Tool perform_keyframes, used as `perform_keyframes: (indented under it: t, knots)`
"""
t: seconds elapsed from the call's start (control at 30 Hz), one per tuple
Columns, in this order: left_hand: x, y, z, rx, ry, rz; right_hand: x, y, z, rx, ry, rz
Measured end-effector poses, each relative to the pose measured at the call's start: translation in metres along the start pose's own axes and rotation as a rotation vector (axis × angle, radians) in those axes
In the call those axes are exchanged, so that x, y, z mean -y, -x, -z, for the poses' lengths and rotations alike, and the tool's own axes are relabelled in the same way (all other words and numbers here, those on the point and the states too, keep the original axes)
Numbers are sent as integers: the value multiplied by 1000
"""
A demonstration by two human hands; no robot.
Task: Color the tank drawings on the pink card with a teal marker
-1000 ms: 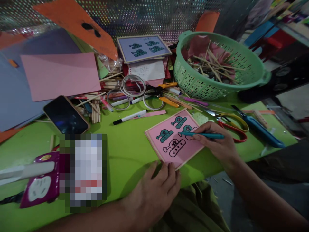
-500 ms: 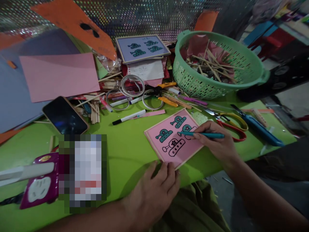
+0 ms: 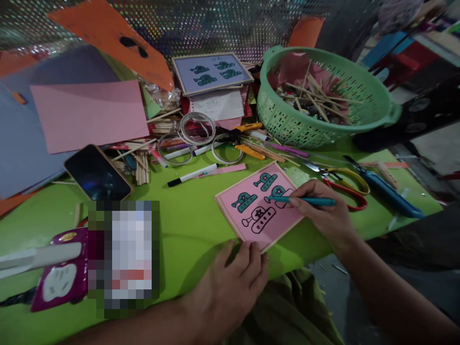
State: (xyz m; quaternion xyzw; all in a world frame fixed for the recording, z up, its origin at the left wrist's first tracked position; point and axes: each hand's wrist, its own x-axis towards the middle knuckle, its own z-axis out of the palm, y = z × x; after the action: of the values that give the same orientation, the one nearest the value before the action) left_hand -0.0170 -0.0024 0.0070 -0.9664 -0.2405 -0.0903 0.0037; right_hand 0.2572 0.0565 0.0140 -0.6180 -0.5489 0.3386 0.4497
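Note:
A pink card (image 3: 233, 215) with a pale wooden frame lies tilted on the green table. It bears tank drawings: two are coloured teal, one at the right is partly teal, and the lowest is black outline only. My right hand (image 3: 321, 211) pinches a teal marker (image 3: 316, 201), its tip on the partly coloured drawing. My left hand (image 3: 237, 278) rests at the card's lower edge, fingers spread a little and fingertips touching it. Behind, a framed blue card (image 3: 215, 73) shows similar teal tanks. A white marker with a black cap (image 3: 192, 175) lies above the pink card.
A green basket (image 3: 323, 127) of sticks stands at the back right. Scissors (image 3: 347, 187) and a blue cutter (image 3: 391, 194) lie right of my right hand. Tape rolls (image 3: 197, 128) and pliers (image 3: 251, 151) lie behind; a phone (image 3: 97, 172) is at the left.

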Motion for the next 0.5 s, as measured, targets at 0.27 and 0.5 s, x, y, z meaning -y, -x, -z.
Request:
perform_keyframes:
  t: [0.27,0.5]
  knots:
    - [1,-1,2,2,-19,-4,4,0,0,22,-2,-24]
    - [0,0,0,-19,-22,-3,4,-1,0,34,-17,-41]
